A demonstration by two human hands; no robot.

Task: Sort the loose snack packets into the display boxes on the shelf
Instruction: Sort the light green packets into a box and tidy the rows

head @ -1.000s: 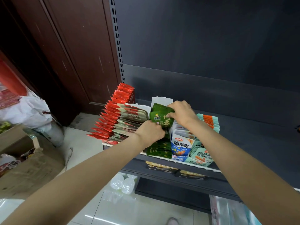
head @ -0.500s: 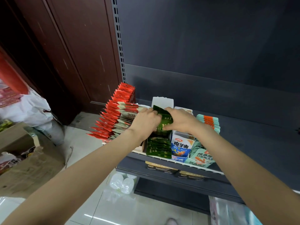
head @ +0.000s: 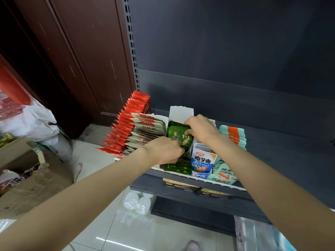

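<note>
A dark grey shelf (head: 282,147) is standing beside a brown wooden door (head: 76,57), carrying display boxes (head: 181,113) at its front left corner. Both arms are reaching forward: the left hand (head: 163,151) and right hand (head: 201,128) are curling fingers around a green snack packet (head: 176,135) over the middle box.

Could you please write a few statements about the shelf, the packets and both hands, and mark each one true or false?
1. Both hands, the left hand and the right hand, grip the green packets. True.
2. The red packets stand at the right end of the shelf. False: they stand at the left end.
3. The blue and white box sits to the right of the green packets. True.
4. The left hand rests on the cardboard box on the floor. False: it is at the green packets.
5. The teal packets stand to the right of the blue and white box. True.
</note>
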